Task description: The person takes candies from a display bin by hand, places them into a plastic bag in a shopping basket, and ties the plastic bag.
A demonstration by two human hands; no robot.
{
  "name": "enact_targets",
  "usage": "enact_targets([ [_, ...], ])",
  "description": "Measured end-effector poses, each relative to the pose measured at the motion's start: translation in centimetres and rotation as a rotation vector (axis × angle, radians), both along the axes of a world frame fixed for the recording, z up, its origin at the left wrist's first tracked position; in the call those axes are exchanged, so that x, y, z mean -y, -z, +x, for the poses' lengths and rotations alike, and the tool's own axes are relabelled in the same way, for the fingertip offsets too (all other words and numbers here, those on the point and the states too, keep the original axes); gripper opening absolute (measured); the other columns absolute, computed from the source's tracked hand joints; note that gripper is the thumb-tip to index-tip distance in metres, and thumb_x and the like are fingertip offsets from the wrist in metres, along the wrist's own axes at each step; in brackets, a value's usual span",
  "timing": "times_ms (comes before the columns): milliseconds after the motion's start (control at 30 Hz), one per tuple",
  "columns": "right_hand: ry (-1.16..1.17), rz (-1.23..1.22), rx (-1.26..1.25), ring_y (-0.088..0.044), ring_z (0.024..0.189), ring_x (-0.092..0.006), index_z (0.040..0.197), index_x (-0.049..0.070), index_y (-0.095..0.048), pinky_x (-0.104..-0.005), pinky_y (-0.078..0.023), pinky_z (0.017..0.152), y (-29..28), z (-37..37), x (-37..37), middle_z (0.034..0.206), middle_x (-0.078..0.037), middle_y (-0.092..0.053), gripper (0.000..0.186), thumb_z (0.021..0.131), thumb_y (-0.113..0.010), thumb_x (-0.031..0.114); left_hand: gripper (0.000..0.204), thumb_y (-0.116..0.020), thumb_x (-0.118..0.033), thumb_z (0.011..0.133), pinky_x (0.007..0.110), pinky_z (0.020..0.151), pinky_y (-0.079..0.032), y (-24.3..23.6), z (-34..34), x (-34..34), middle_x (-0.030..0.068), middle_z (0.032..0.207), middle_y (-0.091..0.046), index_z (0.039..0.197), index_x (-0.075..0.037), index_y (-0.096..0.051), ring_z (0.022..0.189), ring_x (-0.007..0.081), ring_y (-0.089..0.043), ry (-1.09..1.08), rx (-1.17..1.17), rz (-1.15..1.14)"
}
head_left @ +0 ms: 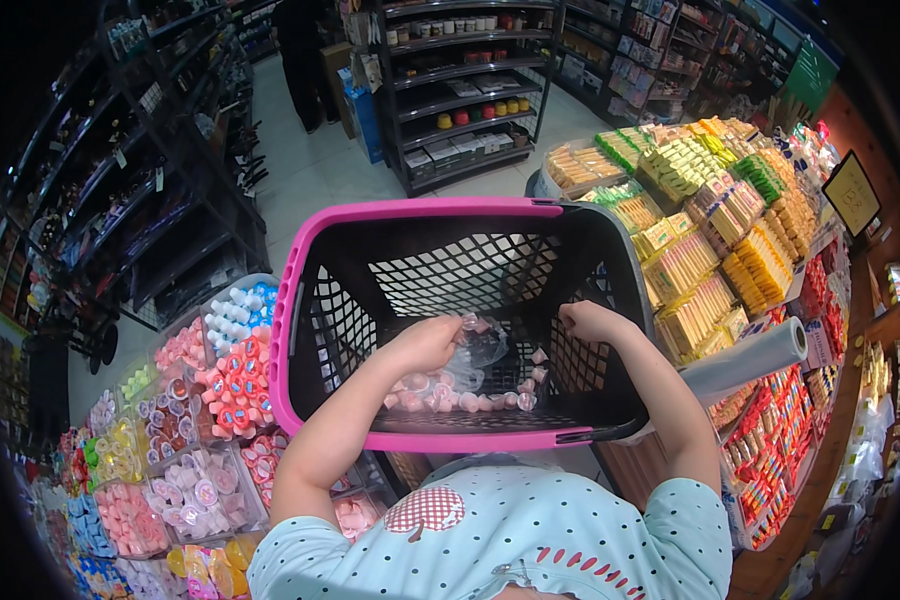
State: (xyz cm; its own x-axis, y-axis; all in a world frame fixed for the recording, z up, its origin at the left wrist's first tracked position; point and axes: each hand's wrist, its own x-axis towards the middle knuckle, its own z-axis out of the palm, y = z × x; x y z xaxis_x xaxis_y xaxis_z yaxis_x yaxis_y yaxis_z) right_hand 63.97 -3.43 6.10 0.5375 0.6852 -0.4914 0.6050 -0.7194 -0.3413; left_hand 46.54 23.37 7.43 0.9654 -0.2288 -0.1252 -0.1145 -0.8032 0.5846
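Note:
A black mesh shopping basket (450, 438) with a pink rim is in front of me, and both my hands reach into it. My left hand (428, 343) is closed on the top of a clear plastic bag (482, 345). Small pink cups, apparently jelly cups (468, 402), lie in and around the bag on the basket's bottom. A few loose ones (539, 372) sit to the right of the bag. My right hand (588, 322) is curled near the basket's right wall, apart from the bag. What its fingers hold, if anything, is hidden.
Bins of colourful jelly cups (200, 490) stand at left. Stacked wrapped snacks (705, 240) fill a display at right, beside a roll of clear plastic (750, 360). Dark shelves (465, 95) stand beyond the aisle (320, 165), where a person in dark clothes (305, 60) stands.

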Motion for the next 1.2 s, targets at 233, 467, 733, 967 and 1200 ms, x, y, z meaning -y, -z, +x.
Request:
enact_targets([
  [233,0.018,-0.009,-0.013,-0.061,0.079,-0.0283,0.085,0.001,-0.055,-0.0376,-0.047,0.066,-0.8,-0.4,-0.3,0.079,-0.013,-0.061,0.015,0.073,-0.062,0.006,0.015,-0.044,-0.005,0.079,0.042,0.079,-0.046,0.0,0.1,0.0,0.0201,0.092,-0.058,0.089,0.003,-0.052,0.09,0.0354,-0.057,0.003,0.008,0.014],
  [467,-0.019,0.033,-0.018,-0.062,0.076,-0.0255,0.076,0.002,-0.06,-0.0348,-0.048,0.063,-0.9,-0.4,-0.1,0.076,-0.012,-0.064,0.011,0.068,-0.054,-0.003,0.019,-0.046,-0.001,0.079,0.043,0.08,-0.045,1.3,0.2,-0.3,0.0207,0.093,-0.057,0.097,0.003,-0.051,0.093,0.0362,-0.056,-0.01,0.036,-0.05],
  [733,-0.038,0.014,-0.013,-0.063,0.076,-0.0247,0.076,0.002,-0.063,-0.0335,-0.049,0.063,-1.5,-0.7,-0.2,0.075,-0.012,-0.064,0.017,0.066,-0.053,-0.005,0.041,-0.059,0.007,0.067,0.039,0.085,-0.044,1.8,0.2,-0.4,0.0193,0.103,-0.052,0.106,0.0,-0.051,0.1,0.0356,-0.053,-0.072,-0.014,-0.055],
  [967,-0.021,-0.006,-0.028,-0.063,0.074,-0.0233,0.077,0.003,-0.064,-0.0327,-0.049,0.062,-1.2,-0.5,-0.1,0.075,-0.011,-0.065,0.016,0.067,-0.053,-0.005,0.043,-0.057,0.008,0.068,0.038,0.086,-0.044,1.1,0.1,-0.1,0.0196,0.105,-0.051,0.109,-0.001,-0.049,0.101,0.0355,-0.052,-0.089,-0.036,-0.031],
  [1200,-0.035,-0.002,-0.018,-0.064,0.074,-0.0227,0.077,0.002,-0.064,-0.0326,-0.05,0.062,-1.1,-0.5,-0.1,0.075,-0.011,-0.065,0.015,0.068,-0.053,-0.004,0.036,-0.052,0.006,0.072,0.039,0.086,-0.044,2.2,0.2,-0.5,0.0196,0.103,-0.052,0.108,-0.001,-0.05,0.1,0.0351,-0.053,-0.083,0.0,-0.032],
])
